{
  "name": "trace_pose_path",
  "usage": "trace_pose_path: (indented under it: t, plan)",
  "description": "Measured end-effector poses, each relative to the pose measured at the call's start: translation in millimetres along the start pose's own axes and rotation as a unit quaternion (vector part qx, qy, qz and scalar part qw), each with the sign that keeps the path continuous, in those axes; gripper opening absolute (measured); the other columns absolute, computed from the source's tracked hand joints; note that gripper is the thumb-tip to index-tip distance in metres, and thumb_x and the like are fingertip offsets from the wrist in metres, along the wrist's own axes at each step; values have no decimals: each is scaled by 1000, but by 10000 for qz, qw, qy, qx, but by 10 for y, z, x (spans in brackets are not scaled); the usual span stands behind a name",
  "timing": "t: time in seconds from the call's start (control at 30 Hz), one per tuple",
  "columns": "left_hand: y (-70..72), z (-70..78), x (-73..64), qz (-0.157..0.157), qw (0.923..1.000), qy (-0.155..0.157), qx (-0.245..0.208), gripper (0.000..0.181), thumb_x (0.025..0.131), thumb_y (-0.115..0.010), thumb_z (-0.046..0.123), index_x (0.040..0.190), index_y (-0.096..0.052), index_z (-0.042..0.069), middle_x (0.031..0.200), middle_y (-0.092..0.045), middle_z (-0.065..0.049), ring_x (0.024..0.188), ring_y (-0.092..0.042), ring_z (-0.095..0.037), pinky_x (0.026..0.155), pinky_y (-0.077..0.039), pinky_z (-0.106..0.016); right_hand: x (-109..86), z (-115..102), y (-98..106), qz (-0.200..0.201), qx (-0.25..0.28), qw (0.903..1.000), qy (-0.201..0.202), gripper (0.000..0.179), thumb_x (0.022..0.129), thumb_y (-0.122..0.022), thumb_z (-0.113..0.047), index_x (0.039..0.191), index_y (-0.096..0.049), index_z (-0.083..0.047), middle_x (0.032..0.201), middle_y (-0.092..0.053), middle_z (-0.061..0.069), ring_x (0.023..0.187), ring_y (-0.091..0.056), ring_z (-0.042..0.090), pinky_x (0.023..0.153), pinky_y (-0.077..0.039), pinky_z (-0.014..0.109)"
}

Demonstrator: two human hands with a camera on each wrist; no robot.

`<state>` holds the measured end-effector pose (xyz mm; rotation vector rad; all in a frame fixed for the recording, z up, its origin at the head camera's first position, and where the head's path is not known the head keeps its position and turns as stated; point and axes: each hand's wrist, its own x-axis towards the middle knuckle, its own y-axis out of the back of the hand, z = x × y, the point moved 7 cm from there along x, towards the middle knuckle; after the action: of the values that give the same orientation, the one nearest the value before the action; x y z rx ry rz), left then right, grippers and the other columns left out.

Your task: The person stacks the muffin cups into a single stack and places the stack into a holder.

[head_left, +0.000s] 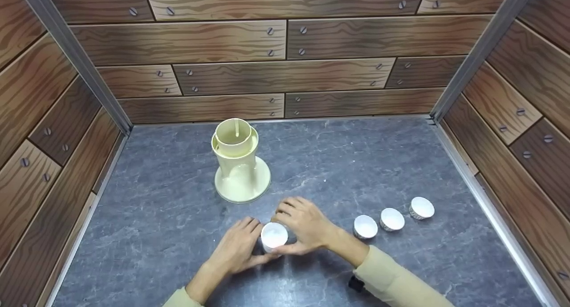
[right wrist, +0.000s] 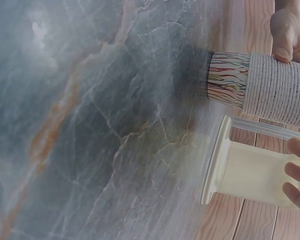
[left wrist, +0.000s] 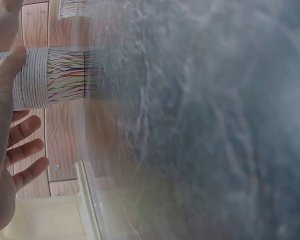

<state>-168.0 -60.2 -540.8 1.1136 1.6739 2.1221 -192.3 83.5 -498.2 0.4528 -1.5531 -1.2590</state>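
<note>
A tall stack of nested paper cups point(head_left: 274, 236) stands upright on the grey marbled surface, close to the front. Its many white rims show in both wrist views, as does the lowest cup's wall with coloured streaks point(left wrist: 66, 77). My left hand point(head_left: 238, 247) grips the stack from the left, thumb laid on the rims. From the right, my right hand point(head_left: 307, 224) holds it too, thumb at its near side; its other fingers point(right wrist: 297, 172) spread out past the stack. Three single cups point(head_left: 365, 227) point(head_left: 392, 219) point(head_left: 421, 208) stand mouth up in a slanting row on the right.
Behind the stack stands a cream plastic tube on a wide round base point(head_left: 242, 182), with a narrower slotted tube point(head_left: 233, 132) inside its top. Wood-patterned walls point(head_left: 285, 75) enclose the surface at the back and sides, with metal strips point(head_left: 498, 227) along the edges.
</note>
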Motion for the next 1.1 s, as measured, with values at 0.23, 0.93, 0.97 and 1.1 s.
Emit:
trace_pose_path:
  t: [0.23, 0.93, 0.97, 1.1]
  plan:
    - [16, 3, -3, 67, 10000, -35, 4, 66, 88, -66, 76, 113, -69, 14, 104, -69, 1, 101, -65, -17, 89, -58, -34, -9, 2, -10, -83, 31, 9999, -49, 63, 80, -66, -79, 109, -71, -23, 104, -69, -5, 103, -65, 16, 87, -55, 31]
    - [15, 9, -9, 137, 9999, -69, 63, 65, 88, -66, 75, 109, -69, 14, 102, -69, 1, 99, -65, -17, 87, -58, -34, -18, -2, -28, -288, -19, 9995, -98, 66, 82, -65, -80, 113, -72, -22, 108, -70, -4, 106, -65, 16, 90, -55, 32]
    - [16, 9, -9, 153, 9998, -82, 60, 64, 88, -66, 75, 109, -69, 15, 101, -69, 1, 98, -65, -17, 87, -58, -34, -16, -3, -27, -274, -9, 9996, -90, 65, 81, -65, -79, 112, -72, -22, 108, -70, -4, 106, -65, 16, 90, -55, 32]
    - [23, 12, -5, 224, 9997, -127, 55, 63, 88, -67, 74, 108, -70, 15, 100, -68, 3, 97, -63, -16, 85, -57, -33, -19, 5, -29, -279, 40, 9996, -81, 64, 82, -64, -80, 111, -71, -23, 106, -70, -5, 105, -65, 15, 89, -55, 31]
